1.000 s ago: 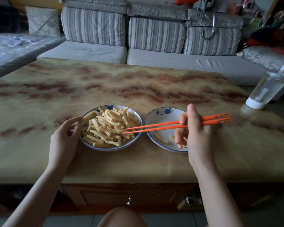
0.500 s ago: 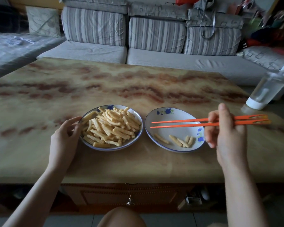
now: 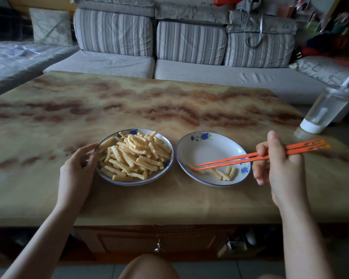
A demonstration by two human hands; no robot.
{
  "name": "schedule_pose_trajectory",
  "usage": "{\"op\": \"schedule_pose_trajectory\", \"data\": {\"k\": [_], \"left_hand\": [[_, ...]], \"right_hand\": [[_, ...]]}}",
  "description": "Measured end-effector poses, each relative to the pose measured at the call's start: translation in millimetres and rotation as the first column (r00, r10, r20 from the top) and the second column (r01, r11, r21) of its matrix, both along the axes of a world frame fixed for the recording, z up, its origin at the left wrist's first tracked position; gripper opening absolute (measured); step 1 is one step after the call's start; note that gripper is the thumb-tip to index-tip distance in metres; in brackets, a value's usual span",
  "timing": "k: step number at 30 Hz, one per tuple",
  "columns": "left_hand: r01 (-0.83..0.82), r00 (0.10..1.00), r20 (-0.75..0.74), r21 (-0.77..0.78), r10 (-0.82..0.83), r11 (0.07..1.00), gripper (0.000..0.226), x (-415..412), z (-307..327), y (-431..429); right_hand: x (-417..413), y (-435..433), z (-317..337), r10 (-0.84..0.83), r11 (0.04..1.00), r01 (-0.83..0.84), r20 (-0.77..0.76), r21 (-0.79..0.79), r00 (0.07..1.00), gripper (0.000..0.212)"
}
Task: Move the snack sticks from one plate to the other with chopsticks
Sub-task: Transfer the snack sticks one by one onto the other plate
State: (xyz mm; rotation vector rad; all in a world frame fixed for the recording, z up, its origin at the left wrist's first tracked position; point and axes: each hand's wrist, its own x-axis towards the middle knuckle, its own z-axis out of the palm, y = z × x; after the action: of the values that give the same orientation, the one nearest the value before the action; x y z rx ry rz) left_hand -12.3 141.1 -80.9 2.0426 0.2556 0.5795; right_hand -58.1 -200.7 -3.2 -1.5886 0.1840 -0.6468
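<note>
The left hand (image 3: pixel 77 170) stays where it was half a second ago, with thumb and curled fingers holding the near-left rim of the left plate (image 3: pixel 136 183). That plate is still heaped with sticks (image 3: pixel 135 156). The right plate (image 3: pixel 208 148) has not shifted either, and the few sticks along its near side look the same as before. The chopsticks (image 3: pixel 240 159) have changed. They were level above the right plate, and now they slope down to the left, with their tips lowered to the leftmost stick (image 3: pixel 188 165) in that plate. The right hand (image 3: pixel 280 168) pinches them between thumb and curled fingers and sits in nearly the same spot, just right of the right plate. A second ago it was over that plate with the tips in the heap.

The left fingers hide a bit of the left plate's rim. The tips lie close together at the leftmost stick, and I cannot tell whether they grip it or only touch it. At the far right of the counter (image 3: pixel 169 101), the top of a clear bottle (image 3: pixel 326 109) reaches the frame edge.

The heap lies just right of the left hand. The sticks in the right plate lie between the two hands, nearer the right one, below the chopsticks.
</note>
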Motion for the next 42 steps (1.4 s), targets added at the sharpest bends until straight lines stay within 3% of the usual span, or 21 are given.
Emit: {"op": "schedule_pose_trajectory", "data": {"k": [5,10,22,29,36,42], "left_hand": [[-0.004,1.0,-0.001,0.004,0.004,1.0,0.029,0.6,-0.2,0.0],[-0.009,1.0,-0.004,-0.003,0.009,1.0,0.029,-0.4,1.4,-1.1],[-0.004,1.0,0.004,0.0,0.004,1.0,0.029,-0.4,1.0,-0.3],[-0.001,1.0,0.01,0.008,0.001,1.0,0.029,0.5,-0.4,0.7],[-0.004,1.0,0.003,0.003,0.004,1.0,0.028,1.2,-0.7,0.2],[-0.003,1.0,0.001,-0.002,0.003,1.0,0.028,1.7,-2.7,1.9]], "right_hand": [[-2.5,10.0,8.1,-0.04,0.985,0.024,0.092,0.173,0.995,0.042],[-3.1,37.9,9.2,0.041,0.959,-0.071,0.116,0.276,0.992,0.042],[6.5,72.8,-3.2,0.196,0.965,-0.206,0.071,0.162,0.978,0.047],[1.5,33.6,8.1,0.03,0.977,-0.058,0.137,0.205,0.99,0.041],[-6.3,-10.1,10.5,-0.035,0.999,0.034,0.086,0.011,0.996,0.049],[-10.9,-24.1,7.8,-0.033,0.996,0.035,0.022,-0.087,0.999,0.043]]}}
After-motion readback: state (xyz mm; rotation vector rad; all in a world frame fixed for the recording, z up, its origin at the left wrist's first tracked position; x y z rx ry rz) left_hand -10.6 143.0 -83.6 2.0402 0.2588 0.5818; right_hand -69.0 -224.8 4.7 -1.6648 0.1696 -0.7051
